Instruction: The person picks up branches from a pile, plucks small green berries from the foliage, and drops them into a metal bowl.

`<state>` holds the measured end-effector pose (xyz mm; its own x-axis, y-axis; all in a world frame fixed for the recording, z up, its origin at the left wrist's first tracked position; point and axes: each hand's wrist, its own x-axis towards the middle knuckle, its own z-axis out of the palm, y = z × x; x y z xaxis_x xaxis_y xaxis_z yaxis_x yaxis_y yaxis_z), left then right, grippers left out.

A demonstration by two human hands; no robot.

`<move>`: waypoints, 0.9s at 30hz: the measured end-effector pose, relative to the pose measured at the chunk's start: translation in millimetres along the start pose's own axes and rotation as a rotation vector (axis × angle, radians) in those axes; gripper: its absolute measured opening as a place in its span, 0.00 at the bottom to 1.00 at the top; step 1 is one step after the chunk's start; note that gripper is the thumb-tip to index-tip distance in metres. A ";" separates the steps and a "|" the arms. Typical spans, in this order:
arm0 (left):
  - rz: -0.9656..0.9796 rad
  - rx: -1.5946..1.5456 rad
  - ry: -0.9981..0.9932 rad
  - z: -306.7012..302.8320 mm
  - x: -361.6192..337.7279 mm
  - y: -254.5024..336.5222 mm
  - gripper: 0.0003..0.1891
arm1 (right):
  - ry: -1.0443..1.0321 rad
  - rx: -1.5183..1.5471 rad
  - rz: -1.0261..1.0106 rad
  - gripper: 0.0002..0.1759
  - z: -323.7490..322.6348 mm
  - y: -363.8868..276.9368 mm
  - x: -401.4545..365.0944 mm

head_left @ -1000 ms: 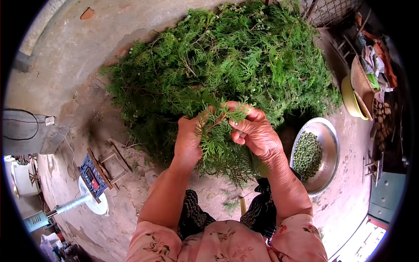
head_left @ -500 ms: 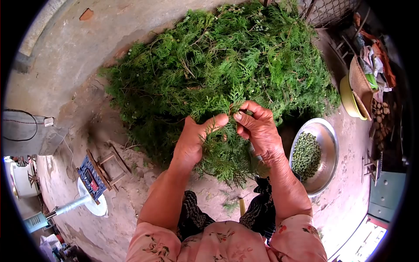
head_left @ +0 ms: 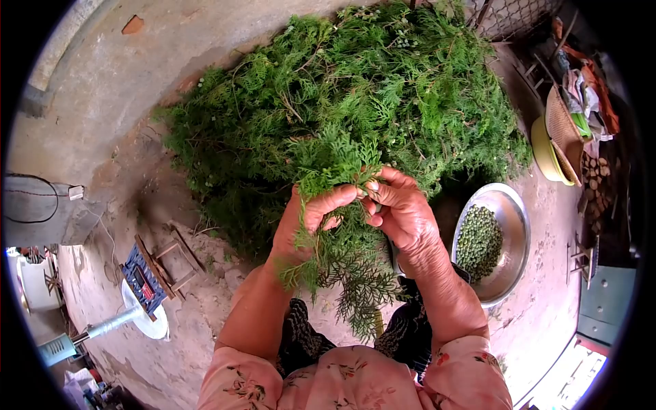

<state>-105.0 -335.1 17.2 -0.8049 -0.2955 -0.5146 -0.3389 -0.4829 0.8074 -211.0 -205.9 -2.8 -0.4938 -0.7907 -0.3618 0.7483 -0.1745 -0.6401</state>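
My left hand (head_left: 309, 213) is closed round a leafy cypress branch (head_left: 352, 270), whose flat green sprays stick out above the thumb and droop down between my forearms. Right beside it, my right hand (head_left: 408, 213) pinches the branch between thumb and fingertips, close to the left thumb. Whatever else lies inside the right fingers is too small to make out. Just beyond both hands rises a big heap of cut cypress branches (head_left: 342, 82), with small pale green cones among the foliage. To the right of my right forearm, a metal basin (head_left: 518, 232) holds many small green cones (head_left: 480, 242).
A small wooden stool (head_left: 181, 266) stands on the floor at left, near a pale round-based stand (head_left: 147, 311) with a blue patterned thing on it. At right are a yellow tub (head_left: 544, 154) and a woven basket (head_left: 564, 126). A wall borders the heap's far left.
The branch has shifted in my hands: more foliage now shows above the left thumb, and its lower sprays hang further down. My right hand has dropped slightly.
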 end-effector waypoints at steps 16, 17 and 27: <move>0.054 -0.051 0.068 13.0 0.0 -15.3 0.15 | 0.596 -0.911 -0.425 0.09 -45.1 -13.9 -6.2; 0.057 -0.001 0.117 7.8 -0.4 -12.3 0.15 | 0.585 -0.995 -0.438 0.10 -52.6 -19.0 -8.8; 0.445 -0.934 -0.840 -40.7 36.7 -17.2 0.19 | 1.151 -1.494 -0.421 0.14 -321.1 -65.3 -100.6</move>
<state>-108.8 -371.2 -27.4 -0.9276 -0.1425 0.3453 0.2166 -0.9583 0.1862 -352.4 73.4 -142.2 -0.9897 -0.0222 0.1414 -0.0957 0.8372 -0.5384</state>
